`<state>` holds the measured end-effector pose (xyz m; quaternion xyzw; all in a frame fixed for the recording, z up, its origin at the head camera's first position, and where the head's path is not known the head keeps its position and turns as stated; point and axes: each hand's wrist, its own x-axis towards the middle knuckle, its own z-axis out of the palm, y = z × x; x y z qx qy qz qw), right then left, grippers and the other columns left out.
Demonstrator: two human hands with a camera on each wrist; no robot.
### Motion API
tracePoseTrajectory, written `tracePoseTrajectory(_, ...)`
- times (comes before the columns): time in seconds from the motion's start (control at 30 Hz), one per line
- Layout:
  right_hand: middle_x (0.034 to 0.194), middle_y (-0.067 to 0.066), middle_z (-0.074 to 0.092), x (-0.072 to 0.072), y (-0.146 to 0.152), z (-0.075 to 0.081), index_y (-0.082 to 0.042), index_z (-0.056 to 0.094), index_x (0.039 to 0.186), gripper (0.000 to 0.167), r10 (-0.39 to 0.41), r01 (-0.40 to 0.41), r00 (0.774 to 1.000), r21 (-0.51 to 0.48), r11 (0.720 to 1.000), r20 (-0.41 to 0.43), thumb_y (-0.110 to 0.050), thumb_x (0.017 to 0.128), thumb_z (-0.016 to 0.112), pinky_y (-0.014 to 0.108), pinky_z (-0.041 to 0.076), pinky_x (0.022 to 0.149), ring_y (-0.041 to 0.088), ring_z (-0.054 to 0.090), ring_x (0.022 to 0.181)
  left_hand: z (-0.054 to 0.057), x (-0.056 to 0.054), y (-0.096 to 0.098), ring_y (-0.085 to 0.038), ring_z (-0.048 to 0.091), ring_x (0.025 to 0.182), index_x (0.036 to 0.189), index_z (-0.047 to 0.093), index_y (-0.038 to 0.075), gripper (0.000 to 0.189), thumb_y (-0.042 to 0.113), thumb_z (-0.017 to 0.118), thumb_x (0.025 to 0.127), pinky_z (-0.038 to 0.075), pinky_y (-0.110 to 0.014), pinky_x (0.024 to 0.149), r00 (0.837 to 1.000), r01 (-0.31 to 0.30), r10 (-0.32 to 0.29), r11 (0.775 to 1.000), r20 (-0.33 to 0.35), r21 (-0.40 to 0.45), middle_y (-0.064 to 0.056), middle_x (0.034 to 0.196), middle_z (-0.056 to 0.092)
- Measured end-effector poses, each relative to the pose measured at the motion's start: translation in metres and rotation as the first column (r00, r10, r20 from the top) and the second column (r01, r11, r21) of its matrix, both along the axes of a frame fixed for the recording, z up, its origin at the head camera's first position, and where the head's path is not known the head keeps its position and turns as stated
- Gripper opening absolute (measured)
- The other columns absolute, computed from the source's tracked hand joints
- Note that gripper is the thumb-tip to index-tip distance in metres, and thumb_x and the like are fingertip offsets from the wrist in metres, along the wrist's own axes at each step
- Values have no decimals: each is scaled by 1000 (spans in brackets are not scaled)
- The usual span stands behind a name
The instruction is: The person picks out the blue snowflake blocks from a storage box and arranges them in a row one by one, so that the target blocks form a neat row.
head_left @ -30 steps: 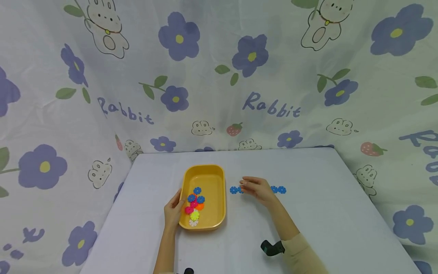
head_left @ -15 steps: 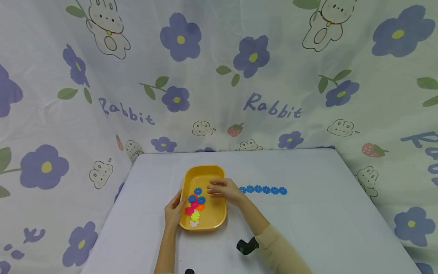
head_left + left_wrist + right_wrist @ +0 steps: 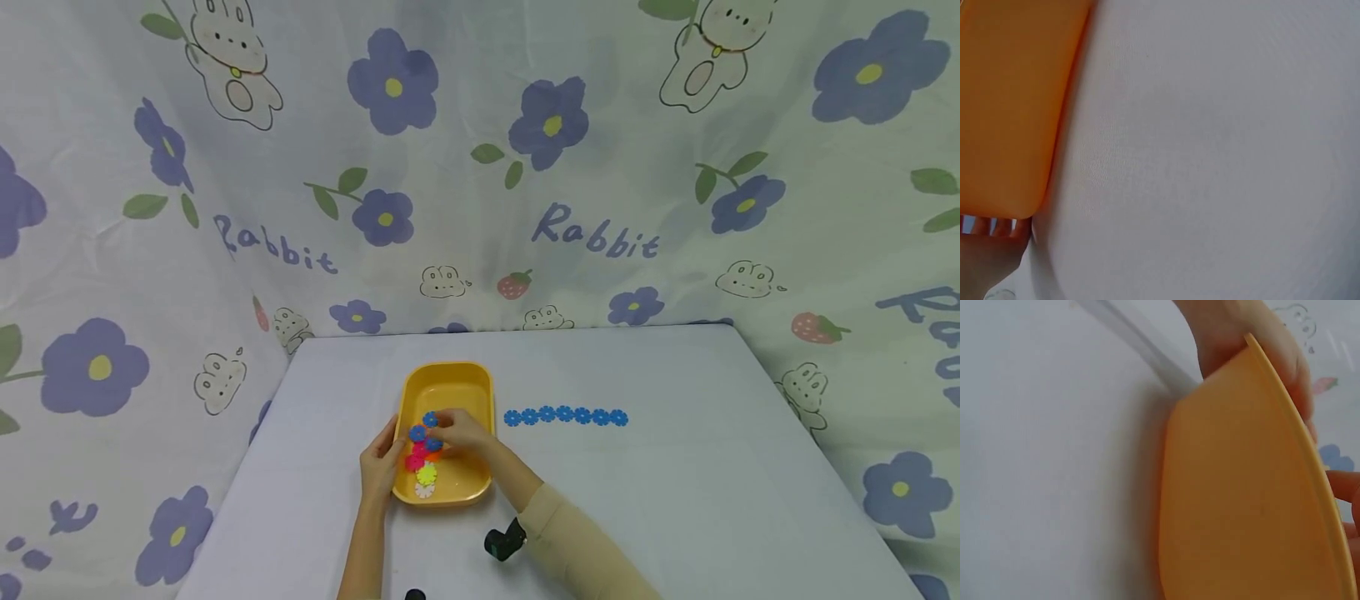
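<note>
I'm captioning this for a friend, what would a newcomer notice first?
Probably the yellow tray, left of centre on the table, gripped by the left hand, with the right hand at the colourful pieces inside. Then the row of blue pieces to its right, and the rabbit-print cloth behind.

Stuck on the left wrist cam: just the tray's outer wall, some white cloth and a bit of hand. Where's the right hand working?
Observer: Head view has the right hand over the tray, fingers at the blue flower pieces inside; can't tell if one is gripped.
Operator: Any pieces outside?
Observer: Yes, a row of seven blue ones on the table to the tray's right.
Operator: What's at the tray's near end?
Observer: A white flower piece, with a yellow one right next to it.
</note>
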<state>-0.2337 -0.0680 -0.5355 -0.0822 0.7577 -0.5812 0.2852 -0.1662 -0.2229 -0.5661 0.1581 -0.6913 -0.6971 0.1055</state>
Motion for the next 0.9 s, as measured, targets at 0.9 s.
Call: tracePoseTrajectory(0.9,97,20,63,9,-31,-11,10,54,122,37,-204,280,933,-240,930,297,6,86,61,36,58,70,34,69,82,2,0,1,-25,38,132,138,45,0,45,0,51,93,40,-7,91,999,26,-26,999,-24,21,-16,142,43)
